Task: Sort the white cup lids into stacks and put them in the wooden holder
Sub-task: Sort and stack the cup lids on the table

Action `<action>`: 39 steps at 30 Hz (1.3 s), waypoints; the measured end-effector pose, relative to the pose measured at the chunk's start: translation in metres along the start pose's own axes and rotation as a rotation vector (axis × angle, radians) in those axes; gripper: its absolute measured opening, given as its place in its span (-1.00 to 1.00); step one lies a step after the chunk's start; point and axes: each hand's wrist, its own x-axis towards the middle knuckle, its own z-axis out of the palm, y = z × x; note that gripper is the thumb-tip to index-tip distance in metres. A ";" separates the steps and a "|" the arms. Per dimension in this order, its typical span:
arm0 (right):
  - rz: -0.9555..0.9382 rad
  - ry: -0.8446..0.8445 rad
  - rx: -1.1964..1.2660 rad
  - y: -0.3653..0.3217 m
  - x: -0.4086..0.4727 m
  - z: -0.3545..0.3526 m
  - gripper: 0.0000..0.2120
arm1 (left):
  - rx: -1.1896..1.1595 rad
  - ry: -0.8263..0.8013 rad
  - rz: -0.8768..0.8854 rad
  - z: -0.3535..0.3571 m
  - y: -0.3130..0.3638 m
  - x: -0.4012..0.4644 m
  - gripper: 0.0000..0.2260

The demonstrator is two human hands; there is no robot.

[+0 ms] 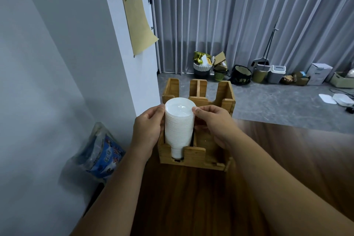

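Both hands, left [148,126] and right [214,120], grip a tall lid stack [179,122] by its sides in the wooden holder's [226,99] left slot; light, thin, slippery plastic, likely to topple unless steadied at mid-height.

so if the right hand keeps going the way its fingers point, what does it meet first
The tall stack of white plastic lids: the right hand points left, fingertips already at its top edge. The left hand lies beyond.
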 end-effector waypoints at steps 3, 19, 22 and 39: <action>0.018 0.056 -0.026 -0.007 -0.011 -0.005 -0.70 | 0.124 0.120 0.063 -0.001 0.001 -0.013 -0.75; 0.024 0.304 -0.071 0.026 -0.154 -0.221 -0.61 | 0.229 -0.324 0.074 0.125 -0.011 -0.124 -0.72; 0.031 0.387 -0.061 0.042 -0.184 -0.267 -0.58 | 0.249 -0.462 0.074 0.172 -0.017 -0.150 -0.72; 0.116 0.522 -0.180 0.118 -0.289 -0.415 -0.73 | 0.815 -0.941 0.159 0.339 -0.071 -0.306 -0.51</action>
